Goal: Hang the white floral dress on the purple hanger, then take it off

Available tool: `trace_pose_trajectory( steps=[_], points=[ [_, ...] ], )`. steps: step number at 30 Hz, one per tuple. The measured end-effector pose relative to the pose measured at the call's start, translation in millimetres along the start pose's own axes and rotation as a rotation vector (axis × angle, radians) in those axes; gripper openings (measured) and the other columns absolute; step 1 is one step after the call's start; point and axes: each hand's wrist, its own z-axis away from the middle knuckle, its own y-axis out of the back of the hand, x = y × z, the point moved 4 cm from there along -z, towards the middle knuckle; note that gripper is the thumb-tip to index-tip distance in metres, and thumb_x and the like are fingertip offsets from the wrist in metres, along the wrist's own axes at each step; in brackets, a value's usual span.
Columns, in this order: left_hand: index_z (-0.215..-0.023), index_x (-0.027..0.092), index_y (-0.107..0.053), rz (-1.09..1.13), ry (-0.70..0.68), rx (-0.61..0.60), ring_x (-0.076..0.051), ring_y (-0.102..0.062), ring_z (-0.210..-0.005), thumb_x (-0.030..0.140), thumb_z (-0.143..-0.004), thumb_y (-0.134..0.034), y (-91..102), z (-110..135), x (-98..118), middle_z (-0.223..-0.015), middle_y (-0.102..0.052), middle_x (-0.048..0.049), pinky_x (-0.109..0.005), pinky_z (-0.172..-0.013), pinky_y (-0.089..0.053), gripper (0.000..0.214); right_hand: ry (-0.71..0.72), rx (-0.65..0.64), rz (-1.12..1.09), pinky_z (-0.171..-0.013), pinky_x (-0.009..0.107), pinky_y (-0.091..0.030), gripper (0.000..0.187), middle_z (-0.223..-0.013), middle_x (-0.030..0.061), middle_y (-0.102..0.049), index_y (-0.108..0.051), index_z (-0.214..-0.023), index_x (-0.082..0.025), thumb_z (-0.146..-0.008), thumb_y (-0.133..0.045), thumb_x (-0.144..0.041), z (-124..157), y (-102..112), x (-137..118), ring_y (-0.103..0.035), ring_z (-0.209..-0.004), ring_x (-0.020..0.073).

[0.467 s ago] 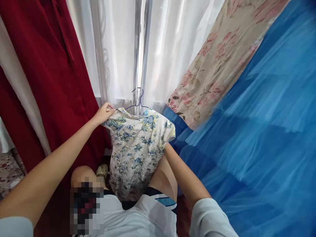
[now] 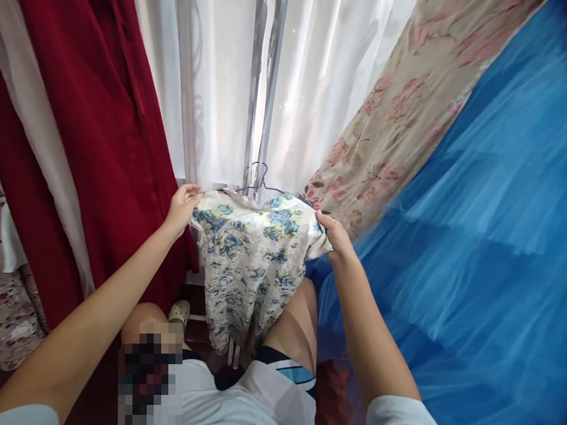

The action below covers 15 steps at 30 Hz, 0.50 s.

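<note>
Up from behind the dress (image 2: 252,260) comes the right hand (image 2: 333,235), which half a second ago was hidden under the hem side with only the forearm showing — now it pinches the right sleeve edge between thumb and fingers, closed on the cloth. Opposite it, the left hand (image 2: 181,206) has kept its place at the other shoulder, fingers curled around the sleeve seam, gripping it as before. Between the two hands the dress is spread wider and sits a little higher in view than it did; its shoulders are drawn out flat, while the skirt hangs down slack in front of the person's knees.

A thin purple hanger (image 2: 259,180) is inside the neckline, its hook poking up just above the collar, in front of the white curtain (image 2: 212,88); whether the hook catches on anything I cannot tell. The hanger has risen along with the dress.

With both shoulders now held, the dress looks under two-handed control — judged from the grip, it is being held up and squared on its hanger rather than merely steadied by one side.

To the left hangs a red curtain (image 2: 101,118); to the right, a floral cloth (image 2: 398,112) and blue netting (image 2: 478,236), near the right wrist but not touching the dress so far as I can see.
</note>
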Motion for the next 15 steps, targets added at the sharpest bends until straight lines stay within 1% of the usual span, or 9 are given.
trace_pose_trajectory(
  steps=[2, 4, 6, 7, 9, 11, 12, 13, 15],
  points=[
    [-0.111, 0.021, -0.060, -0.124, -0.164, -0.064, -0.026, -0.054, -0.118, 0.028, -0.077, -0.061, -2.6, -10.8, 25.5, -0.120, -0.061, -0.0083, -0.039, -0.103, -0.042, 0.035, 0.028, 0.077, -0.040, -0.061, 0.036, -0.053, 0.033, -0.065, 0.0043, -0.069, -0.065, -0.076, -0.020, -0.072, -0.071, -0.052, -0.8, 0.0, -6.6, -0.066, -0.068, 0.0258],
    [-0.119, 0.022, -0.060, -0.295, -0.328, -0.137, -0.030, -0.043, -0.131, 0.026, -0.077, -0.064, -6.9, -14.7, 46.8, -0.134, -0.055, -0.0091, -0.045, -0.113, -0.031, 0.043, 0.069, 0.154, -0.069, -0.062, 0.034, -0.051, 0.031, -0.064, 0.0043, -0.067, -0.062, -0.078, -0.019, -0.074, -0.068, -0.050, 3.5, 0.7, -11.5, -0.065, -0.067, 0.0236],
    [-0.132, 0.019, -0.054, -0.443, -0.462, -0.220, -0.032, -0.032, -0.139, 0.033, -0.079, -0.065, -15.5, -11.4, 58.6, -0.145, -0.045, -0.0095, -0.046, -0.118, -0.020, 0.056, 0.113, 0.181, -0.100, -0.063, 0.031, -0.049, 0.030, -0.067, 0.0042, -0.067, -0.062, -0.082, -0.017, -0.077, -0.066, -0.046, 14.9, -1.4, -14.3, -0.062, -0.067, 0.0203],
    [-0.138, 0.016, -0.049, -0.502, -0.509, -0.255, -0.033, -0.026, -0.142, 0.038, -0.082, -0.061, -21.5, -8.2, 59.9, -0.150, -0.039, -0.0099, -0.046, -0.119, -0.015, 0.062, 0.143, 0.187, -0.111, -0.062, 0.030, -0.048, 0.028, -0.067, 0.0034, -0.066, -0.062, -0.082, -0.016, -0.079, -0.066, -0.044, 23.6, -3.4, -15.9, -0.060, -0.065, 0.0180],
    [-0.147, 0.010, -0.036, -0.609, -0.560, -0.324, -0.033, -0.018, -0.145, 0.044, -0.087, -0.054, -36.4, -0.8, 53.2, -0.156, -0.028, -0.0105, -0.046, -0.119, -0.007, 0.071, 0.233, 0.211, -0.112, -0.058, 0.026, -0.045, 0.025, -0.064, -0.0004, -0.061, -0.061, -0.075, -0.017, -0.079, -0.069, -0.040, 47.2, -8.8, -21.9, -0.053, -0.058, 0.0129],
    [-0.149, 0.013, -0.031, -0.627, -0.562, -0.358, -0.034, -0.017, -0.146, 0.041, -0.088, -0.058, -50.6, 5.5, 37.8, -0.157, -0.026, -0.0126, -0.050, -0.118, -0.005, 0.073, 0.350, 0.245, -0.085, -0.054, 0.025, -0.042, 0.029, -0.060, -0.0026, -0.054, -0.058, -0.067, -0.018, -0.078, -0.073, -0.041, 77.2, -16.1, -33.3, -0.049, -0.053, 0.0103],
    [-0.149, 0.016, -0.031, -0.611, -0.555, -0.366, -0.035, -0.018, -0.146, 0.039, -0.088, -0.060, -56.4, 8.4, 28.5, -0.157, -0.026, -0.0131, -0.052, -0.118, -0.006, 0.071, 0.407, 0.244, -0.076, -0.055, 0.026, -0.044, 0.032, -0.062, -0.0015, -0.055, -0.060, -0.067, -0.019, -0.078, -0.072, -0.047, 93.5, -21.0, -40.5, -0.051, -0.054, 0.0115],
    [-0.147, 0.019, -0.032, -0.582, -0.545, -0.368, -0.035, -0.020, -0.145, 0.037, -0.089, -0.061, -60.9, 11.3, 19.2, -0.156, -0.027, -0.0133, -0.054, -0.117, -0.009, 0.068, 0.438, 0.211, -0.064, -0.059, 0.029, -0.047, 0.037, -0.067, 0.0011, -0.059, -0.063, -0.069, -0.020, -0.080, -0.068, -0.055, 109.3, -27.6, -47.5, -0.057, -0.061, 0.0148],
    [-0.144, 0.021, -0.035, -0.525, -0.515, -0.363, -0.034, -0.027, -0.143, 0.035, -0.093, -0.056, -65.5, 18.0, 2.4, -0.154, -0.032, -0.0126, -0.054, -0.115, -0.017, 0.057, 0.428, 0.065, -0.055, -0.067, 0.038, -0.052, 0.049, -0.080, 0.0067, -0.066, -0.071, -0.081, -0.024, -0.083, -0.054, -0.070, 138.2, -43.3, -58.9, -0.066, -0.077, 0.0240]
  ],
)
